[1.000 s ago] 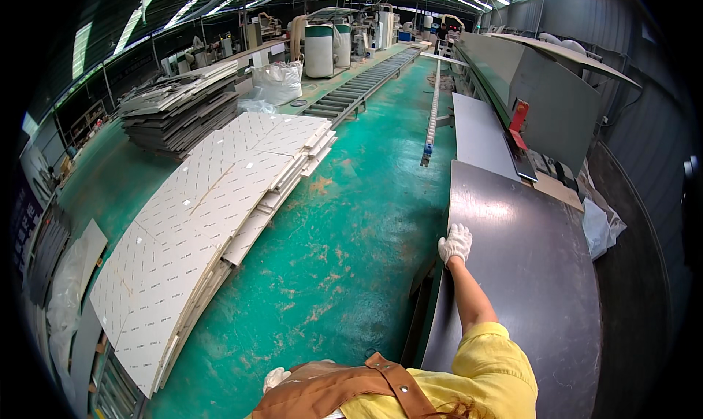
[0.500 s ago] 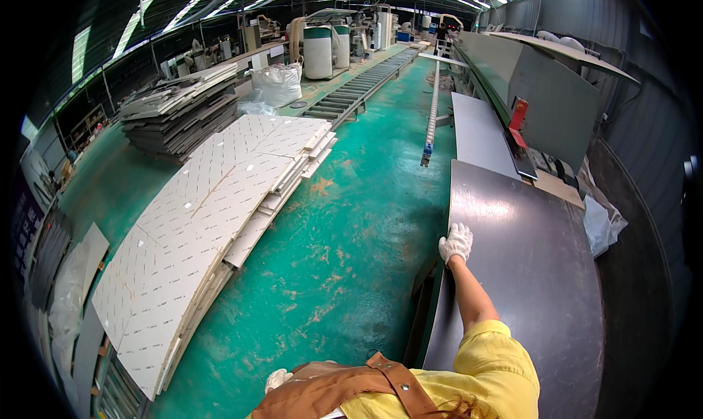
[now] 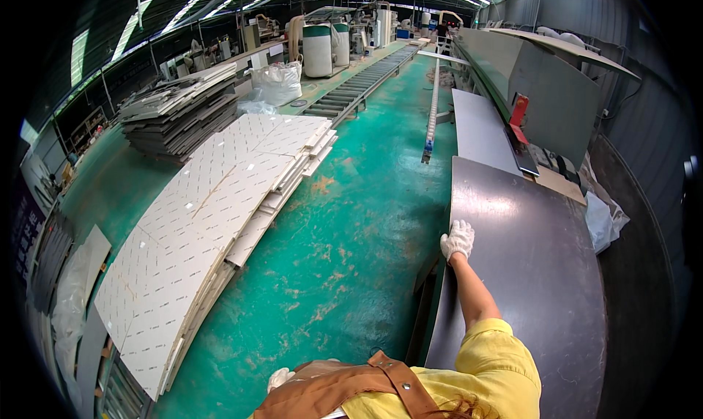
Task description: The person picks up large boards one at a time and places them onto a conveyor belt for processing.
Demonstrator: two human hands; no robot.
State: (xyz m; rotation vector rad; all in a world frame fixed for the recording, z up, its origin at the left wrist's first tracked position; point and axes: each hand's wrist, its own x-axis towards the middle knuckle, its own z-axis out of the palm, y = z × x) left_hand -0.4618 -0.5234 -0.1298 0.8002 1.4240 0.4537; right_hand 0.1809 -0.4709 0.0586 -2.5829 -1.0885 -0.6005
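Note:
My right hand [image 3: 458, 240], in a white knit glove, lies on the left edge of a large dark, smooth tabletop [image 3: 534, 272]. Its fingers are stretched out flat along the surface, with nothing in them. A pale grey board [image 3: 485, 130] rests just beyond the tabletop, beside the machine. Only a small part of my left hand [image 3: 280, 379], also in a white glove, shows beside the brown apron [image 3: 329, 393]; its fingers are hidden.
To the left stands a stack of printed white boards [image 3: 198, 221], with a pile of grey panels [image 3: 179, 111] behind it. A roller conveyor [image 3: 359, 86] runs into the distance. A long grey machine [image 3: 545, 97] with a red part [image 3: 519, 111] stands at the right.
My view shifts very slightly. My right hand stays at the same spot on the tabletop's edge.

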